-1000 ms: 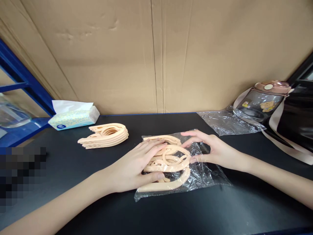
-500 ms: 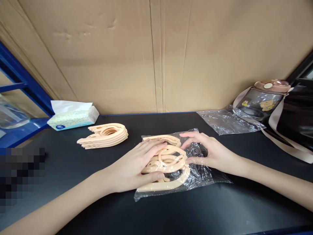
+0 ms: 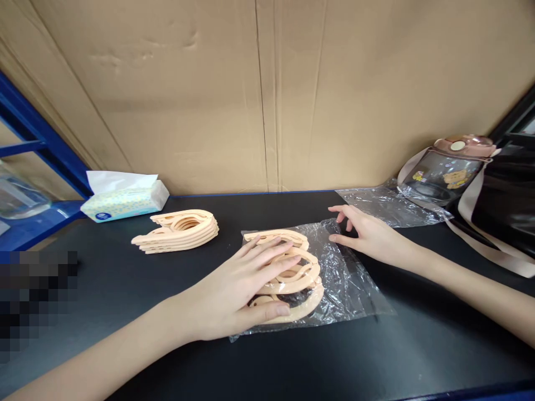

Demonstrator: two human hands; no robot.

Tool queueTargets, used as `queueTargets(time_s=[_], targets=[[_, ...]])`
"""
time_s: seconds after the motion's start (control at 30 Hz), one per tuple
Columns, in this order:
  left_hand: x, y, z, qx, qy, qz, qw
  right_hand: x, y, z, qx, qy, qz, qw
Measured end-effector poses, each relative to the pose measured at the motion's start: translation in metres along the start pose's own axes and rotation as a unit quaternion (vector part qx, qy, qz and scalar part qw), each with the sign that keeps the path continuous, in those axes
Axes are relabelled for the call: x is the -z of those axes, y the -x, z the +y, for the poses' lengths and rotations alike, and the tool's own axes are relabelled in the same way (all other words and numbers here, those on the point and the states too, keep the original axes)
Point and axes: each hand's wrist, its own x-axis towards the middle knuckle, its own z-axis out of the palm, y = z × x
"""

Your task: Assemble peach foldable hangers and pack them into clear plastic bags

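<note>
Several peach plastic pieces, which look like folding clothes hangers (image 3: pixel 307 273), lie in a clear plastic bag (image 3: pixel 349 284) at the middle of the black table. My left hand (image 3: pixel 246 284) rests flat over them with its fingers spread, covering their left part. My right hand (image 3: pixel 368 231) is just off the bag's upper right side, thumb and fingers apart, with nothing visible in it. Left of the bag stands a neat stack of the same peach hangers (image 3: pixel 179 231), away from both hands.
A tissue pack (image 3: pixel 125 200) sits at the back left, by a blue frame (image 3: pixel 54 161). Toward the back right lies another clear plastic bag (image 3: pixel 376 206). Next to it are a strapped drink bottle (image 3: pixel 453 172) and a black bag (image 3: pixel 510 200). Cardboard (image 3: pixel 267 94) walls the back.
My right hand has drawn back from the hangers, up and to the right. My left hand has spread and flattened over the bag, whose right part now lies smoother.
</note>
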Motion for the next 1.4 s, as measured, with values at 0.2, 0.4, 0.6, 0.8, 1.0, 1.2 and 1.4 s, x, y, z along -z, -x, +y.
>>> queueTargets(time_s=[0.2, 0.4, 0.6, 0.8, 1.0, 1.2, 1.4], targets=[[-0.005, -0.009, 0.017, -0.039, -0.014, 0.009, 0.999, 0.004, -0.003, 0.001, -0.008, -0.187, -0.053, 0.981], [-0.022, -0.021, 0.04, -0.028, -0.067, 0.01, 0.997, 0.009, 0.001, -0.006, 0.005, -0.29, -0.125, 0.949], [-0.042, -0.027, 0.044, -0.056, -0.07, 0.025, 0.996, 0.016, 0.001, -0.017, 0.011, -0.371, -0.067, 0.926], [-0.04, -0.027, 0.042, -0.08, -0.049, 0.007, 0.996, 0.018, 0.007, -0.031, 0.048, -0.4, -0.022, 0.915], [-0.037, -0.026, 0.042, -0.105, -0.052, 0.013, 0.993, 0.014, 0.006, -0.023, 0.124, -0.413, -0.054, 0.901], [-0.036, -0.026, 0.042, -0.129, -0.065, 0.029, 0.989, 0.006, 0.007, -0.021, 0.189, -0.317, -0.07, 0.927], [-0.039, -0.025, 0.043, -0.152, -0.063, 0.075, 0.984, -0.012, 0.011, -0.022, 0.166, -0.129, 0.036, 0.977]])
